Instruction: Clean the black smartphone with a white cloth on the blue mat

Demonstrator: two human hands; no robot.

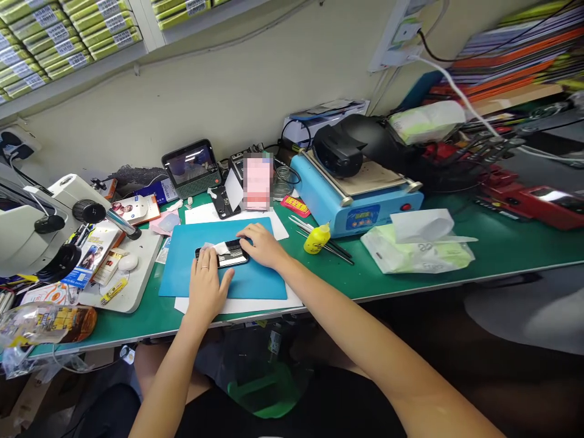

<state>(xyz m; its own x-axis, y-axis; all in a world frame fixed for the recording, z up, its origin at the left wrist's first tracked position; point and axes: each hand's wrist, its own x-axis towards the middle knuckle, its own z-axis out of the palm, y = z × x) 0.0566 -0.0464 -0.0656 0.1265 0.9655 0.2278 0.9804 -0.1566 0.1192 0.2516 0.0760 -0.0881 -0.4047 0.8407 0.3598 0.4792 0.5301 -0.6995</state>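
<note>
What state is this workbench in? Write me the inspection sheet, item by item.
Surface: green worktop bearing a flat blue rectangular mat.
Job's things: black rectangular phone on the mat, crumpled white tissue on it.
Hands: left hand on the phone's left end, right hand at its right end.
Clutter: yellow plastic squeeze bottle, slim black tools beside it.
Spills: nothing seen.
Cables: thick white cable drooping from the white wall socket.
Surroundings: yellow-green packs with barcode labels on a white shelf.
</note>
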